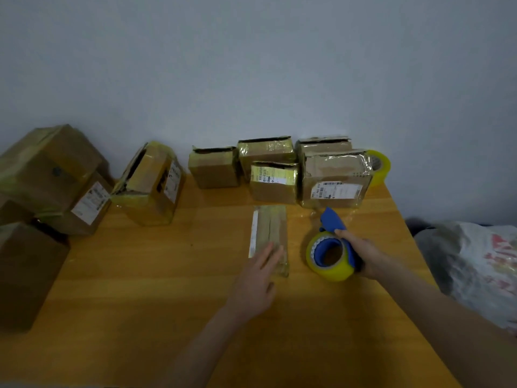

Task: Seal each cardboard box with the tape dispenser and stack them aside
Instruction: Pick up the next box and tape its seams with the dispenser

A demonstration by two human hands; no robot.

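Orange surface [140, 275] against grey wall [251, 65]. Far left: stacked boxes [47, 175]; along the back: back-row boxes [268, 169]. Centre: flat box [270, 228], long axis toward the wall; left grip [258, 278] flat on its near end, fingers straight. Just right of it, right grip [363, 256] clamped round tape dispenser [331, 254], blue nose pointing wallward. Back right: spare tape roll [379, 165].
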